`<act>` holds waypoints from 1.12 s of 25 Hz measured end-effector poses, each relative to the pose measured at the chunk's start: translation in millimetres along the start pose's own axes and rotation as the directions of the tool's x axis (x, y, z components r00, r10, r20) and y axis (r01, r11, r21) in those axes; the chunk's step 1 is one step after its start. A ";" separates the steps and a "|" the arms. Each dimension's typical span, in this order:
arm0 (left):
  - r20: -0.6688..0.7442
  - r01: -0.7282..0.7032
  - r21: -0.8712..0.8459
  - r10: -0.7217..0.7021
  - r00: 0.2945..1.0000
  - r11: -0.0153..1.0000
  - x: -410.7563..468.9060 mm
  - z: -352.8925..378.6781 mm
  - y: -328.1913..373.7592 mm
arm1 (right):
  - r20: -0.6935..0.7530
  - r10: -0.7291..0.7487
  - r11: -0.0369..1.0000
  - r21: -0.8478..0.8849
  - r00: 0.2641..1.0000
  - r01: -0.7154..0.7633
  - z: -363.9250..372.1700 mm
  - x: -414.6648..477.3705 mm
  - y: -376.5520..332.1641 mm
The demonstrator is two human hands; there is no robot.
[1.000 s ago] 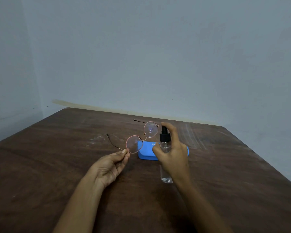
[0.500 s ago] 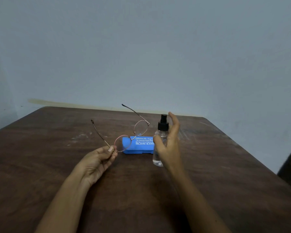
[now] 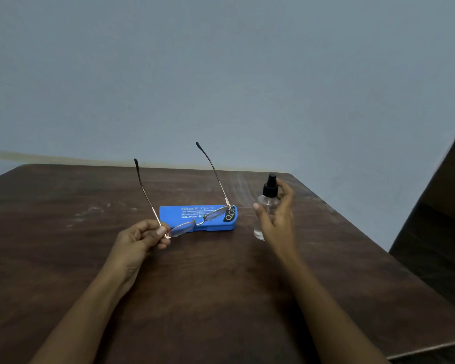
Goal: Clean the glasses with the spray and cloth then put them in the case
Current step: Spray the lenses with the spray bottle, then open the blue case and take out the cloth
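Note:
Thin metal-framed glasses (image 3: pixel 182 229) are pinched at their left hinge by my left hand (image 3: pixel 139 239), lenses low over the case and both temples pointing up. The closed blue case (image 3: pixel 172 214) lies on the wooden table (image 3: pixel 221 285) just behind the lenses. A clear spray bottle (image 3: pixel 268 206) with a black nozzle stands upright on the table to the right of the case. My right hand (image 3: pixel 279 222) is cupped loosely around the bottle, thumb on its left, fingers spread behind it. No cloth is in view.
A pale wall runs behind the table's far edge. The table's right edge slants toward me, with dark floor or furniture (image 3: pixel 436 245) beyond it.
My right hand carried the spray bottle to the right, stood it on the table and loosened its fingers. My left hand tipped the glasses so the temples point up.

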State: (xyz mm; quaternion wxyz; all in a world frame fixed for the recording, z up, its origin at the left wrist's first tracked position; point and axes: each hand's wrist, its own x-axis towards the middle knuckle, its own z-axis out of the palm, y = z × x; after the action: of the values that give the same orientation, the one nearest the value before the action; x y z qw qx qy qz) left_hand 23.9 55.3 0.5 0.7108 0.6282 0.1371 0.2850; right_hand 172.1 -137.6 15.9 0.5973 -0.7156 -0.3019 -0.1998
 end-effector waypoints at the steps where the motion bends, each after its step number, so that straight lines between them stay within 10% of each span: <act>1: 0.004 -0.029 0.021 0.029 1.000 0.999 0.1 1.9 -1.3 | -0.017 0.010 1.000 0.002 1.000 -0.010 -2.6 -0.3 3.1; 19: 0.006 -0.193 0.196 0.196 0.981 0.961 1.4 1.6 -6.4 | -0.059 0.113 0.991 -0.065 0.992 -0.117 -13.0 -4.1 10.2; 23: -0.012 -0.204 0.231 0.212 0.977 0.951 2.5 0.5 -8.5 | -0.268 -0.131 0.945 -0.326 0.955 0.038 -11.6 -8.9 -4.4; 28: -0.025 -0.230 0.317 0.250 0.968 0.920 1.2 -0.2 -6.6 | 0.034 -0.264 0.936 -0.232 0.964 0.265 9.2 -17.7 -16.6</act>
State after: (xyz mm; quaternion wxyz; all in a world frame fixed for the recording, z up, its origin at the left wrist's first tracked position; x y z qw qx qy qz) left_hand 26.3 55.9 -5.8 0.5576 0.7350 0.1252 0.3650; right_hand 147.3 -130.3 14.8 0.4760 -0.7343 -0.3703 -0.3117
